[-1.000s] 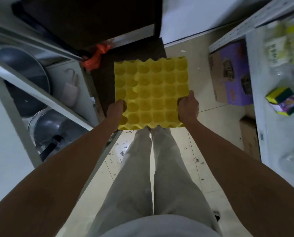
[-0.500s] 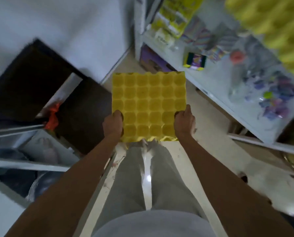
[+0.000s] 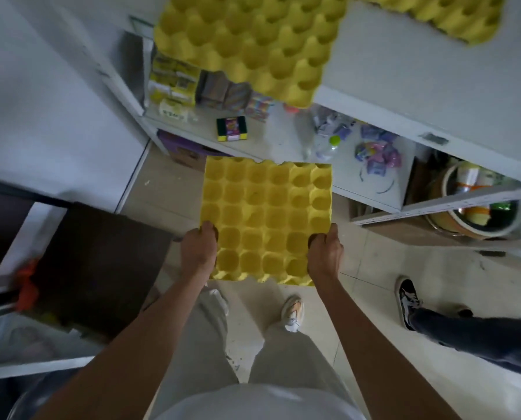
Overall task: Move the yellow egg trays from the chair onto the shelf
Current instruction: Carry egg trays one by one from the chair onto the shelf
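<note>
I hold a yellow egg tray flat in front of me, over the floor. My left hand grips its near left edge and my right hand grips its near right edge. The dark chair stands at my lower left with its seat bare. On the white top shelf ahead lie two more yellow egg trays, one at the left overhanging the shelf's front edge and one at the right.
The lower shelf board carries sponge packs, a plastic bottle and bags. A pot with items sits on the right. Another person's leg and black shoe stand on the floor at my right. A cardboard box sits under the shelf.
I have turned further right from the chair toward the shelf, carrying the tray. The top shelf with its trays and another person's leg have come into view.
</note>
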The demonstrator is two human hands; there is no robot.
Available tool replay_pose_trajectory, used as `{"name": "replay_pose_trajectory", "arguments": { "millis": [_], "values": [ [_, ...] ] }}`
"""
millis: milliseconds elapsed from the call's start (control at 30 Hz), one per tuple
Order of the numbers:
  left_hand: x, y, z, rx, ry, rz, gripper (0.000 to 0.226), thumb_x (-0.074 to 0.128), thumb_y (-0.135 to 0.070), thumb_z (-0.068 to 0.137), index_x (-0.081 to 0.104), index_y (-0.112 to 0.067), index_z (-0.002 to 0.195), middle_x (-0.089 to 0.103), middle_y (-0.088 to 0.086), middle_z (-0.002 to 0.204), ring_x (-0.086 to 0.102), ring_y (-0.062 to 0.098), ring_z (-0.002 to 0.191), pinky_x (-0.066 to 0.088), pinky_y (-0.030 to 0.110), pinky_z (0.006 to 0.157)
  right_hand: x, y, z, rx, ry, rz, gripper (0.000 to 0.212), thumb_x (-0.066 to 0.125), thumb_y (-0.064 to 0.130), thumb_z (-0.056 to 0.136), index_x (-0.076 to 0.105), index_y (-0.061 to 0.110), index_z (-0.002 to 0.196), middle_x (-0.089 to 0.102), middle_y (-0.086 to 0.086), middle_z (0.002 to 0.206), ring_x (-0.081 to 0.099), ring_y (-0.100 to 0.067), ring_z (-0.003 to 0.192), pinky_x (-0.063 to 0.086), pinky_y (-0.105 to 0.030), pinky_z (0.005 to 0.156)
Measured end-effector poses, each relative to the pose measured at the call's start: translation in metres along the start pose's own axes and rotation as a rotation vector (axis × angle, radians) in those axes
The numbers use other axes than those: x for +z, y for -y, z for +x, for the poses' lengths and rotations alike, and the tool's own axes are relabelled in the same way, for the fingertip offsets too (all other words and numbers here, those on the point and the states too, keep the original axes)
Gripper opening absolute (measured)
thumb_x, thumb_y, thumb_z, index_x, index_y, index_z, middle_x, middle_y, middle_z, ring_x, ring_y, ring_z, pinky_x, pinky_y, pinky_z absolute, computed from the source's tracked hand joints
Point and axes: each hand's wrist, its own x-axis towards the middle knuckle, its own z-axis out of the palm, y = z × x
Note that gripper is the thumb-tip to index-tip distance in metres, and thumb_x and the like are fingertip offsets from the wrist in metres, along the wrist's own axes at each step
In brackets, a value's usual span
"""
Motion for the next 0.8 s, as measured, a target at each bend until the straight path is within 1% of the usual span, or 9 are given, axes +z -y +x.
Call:
{"name": "replay_pose_trajectory", "arguments": {
  "millis": [233,300,367,467,533,600,667,767,800],
  "values": [
    [0.07,-0.034,-0.086,0.193,0.124,0.04,0.036,0.039,-0.04,0.096,0.061,-0.012,0.094,0.066,0.01,0.097,0.062,0.033,0.091,0.052,0.046,0.085,-0.13,-0.076,0.009,0.033,-0.02,0.105,0.013,0.035,0.008,0.098,0.045,0.014,0.092,0.054,-0.002,0.07,0.05,-0.015,0.062,0.032,-0.027,0.049],
    [0.076,-0.045,-0.105,0.233,0.16,0.036,0.033,0.044,-0.041,0.098,0.062,-0.015,0.09,0.067,0.006,0.094,0.063,0.029,0.088,0.051,0.042,0.079,-0.16,-0.095,0.009,0.025,0.006,0.114,0.011,0.037,0.01,0.099,0.046,0.014,0.094,0.056,-0.002,0.074,0.051,-0.014,0.066,0.034,-0.028,0.052],
    [0.079,-0.059,-0.124,0.273,0.166,0.039,0.034,0.047,-0.043,0.098,0.059,-0.017,0.08,0.065,0.004,0.084,0.062,0.028,0.083,0.047,0.039,0.071,-0.185,-0.108,0.005,0.036,0.001,0.16,0.013,0.039,0.012,0.1,0.044,0.017,0.088,0.058,-0.005,0.076,0.053,-0.018,0.069,0.037,-0.031,0.054],
    [0.075,-0.082,-0.152,0.339,0.186,-0.003,0.039,0.051,-0.05,0.09,0.054,-0.017,0.071,0.062,0.004,0.075,0.06,0.028,0.077,0.045,0.04,0.068,-0.212,-0.12,-0.006,0.066,-0.033,0.246,0.019,0.041,0.014,0.1,0.041,0.021,0.082,0.06,-0.009,0.077,0.055,-0.025,0.069,0.042,-0.036,0.059],
    [0.067,-0.101,-0.164,0.412,0.207,-0.03,0.038,0.05,-0.055,0.087,0.056,-0.02,0.072,0.063,0.002,0.076,0.061,0.026,0.077,0.046,0.042,0.07,-0.223,-0.118,-0.009,0.066,-0.046,0.297,0.017,0.041,0.017,0.1,0.044,0.022,0.085,0.062,-0.009,0.08,0.059,-0.028,0.072,0.048,-0.041,0.064],
    [0.06,-0.122,-0.166,0.483,0.232,-0.021,0.034,0.049,-0.055,0.092,0.067,-0.027,0.09,0.069,-0.002,0.093,0.064,0.021,0.089,0.049,0.045,0.08,-0.231,-0.108,-0.011,0.054,-0.056,0.341,0.013,0.042,0.018,0.1,0.048,0.023,0.089,0.064,-0.007,0.082,0.061,-0.029,0.074,0.052,-0.044,0.066],
    [0.051,-0.143,-0.164,0.508,0.247,-0.018,0.034,0.046,-0.056,0.096,0.069,-0.033,0.107,0.068,-0.009,0.105,0.062,0.017,0.1,0.049,0.042,0.088,-0.235,-0.095,-0.012,0.041,-0.075,0.387,0.011,0.045,0.019,0.098,0.055,0.024,0.097,0.067,-0.005,0.085,0.064,-0.028,0.078,0.055,-0.047,0.07],
    [0.043,-0.175,-0.158,0.556,0.228,0.004,0.032,0.041,-0.057,0.098,0.062,-0.033,0.093,0.058,-0.017,0.093,0.057,0.013,0.093,0.041,0.034,0.076,-0.245,-0.066,-0.005,-0.008,-0.126,0.416,0.013,0.049,0.019,0.096,0.06,0.024,0.102,0.068,-0.001,0.085,0.064,-0.024,0.079,0.056,-0.044,0.071],
    [0.04,-0.185,-0.156,0.589,0.217,0.04,0.032,0.04,-0.057,0.099,0.06,-0.032,0.095,0.057,-0.015,0.093,0.056,0.015,0.093,0.039,0.035,0.076,-0.247,-0.056,0.0,-0.023,-0.143,0.422,0.012,0.05,0.019,0.095,0.059,0.023,0.101,0.068,-0.002,0.085,0.063,-0.024,0.079,0.055,-0.044,0.072]
  ]
}}
